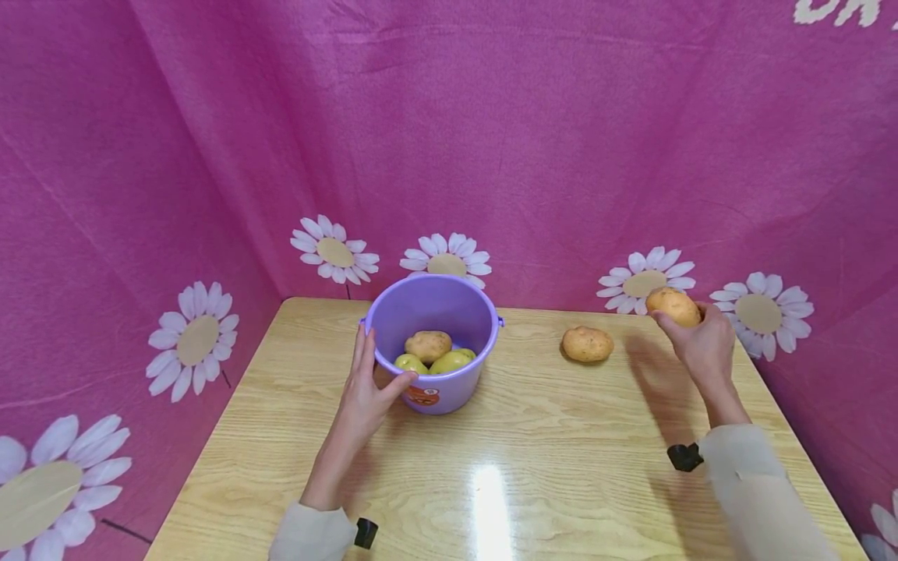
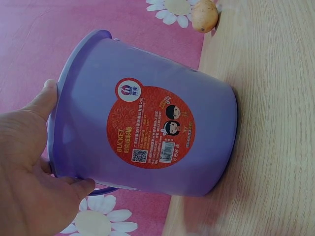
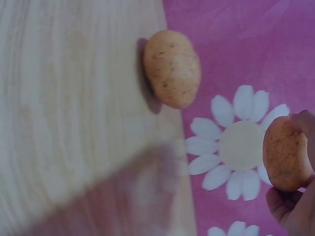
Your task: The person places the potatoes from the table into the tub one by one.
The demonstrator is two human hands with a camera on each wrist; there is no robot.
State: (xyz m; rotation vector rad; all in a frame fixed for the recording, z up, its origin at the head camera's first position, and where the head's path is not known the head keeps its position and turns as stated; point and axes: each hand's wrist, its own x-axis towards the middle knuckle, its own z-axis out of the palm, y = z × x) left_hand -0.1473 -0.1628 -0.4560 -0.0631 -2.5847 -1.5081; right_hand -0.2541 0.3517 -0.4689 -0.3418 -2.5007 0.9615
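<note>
A purple bucket [image 1: 456,393] stands upright on the table, tilted neither way, and its red label shows in the left wrist view. My left hand [image 1: 366,393] holds the bucket's rim at its near left, with the thumb at the front and the fingers along the side. In the bucket lie a potato [image 1: 428,345] and smooth yellow-green fruits [image 1: 451,361], whose kind I cannot tell. My right hand [image 1: 707,347] grips another potato [image 1: 673,306], raised above the table's far right. To the left of that hand, a third potato [image 1: 588,344] rests on the wood.
The light wooden table [image 1: 561,460] ends at the back and sides against a pink curtain [image 1: 547,156] printed with white daisies. A bright light reflection [image 1: 491,506] lies on the tabletop near the front.
</note>
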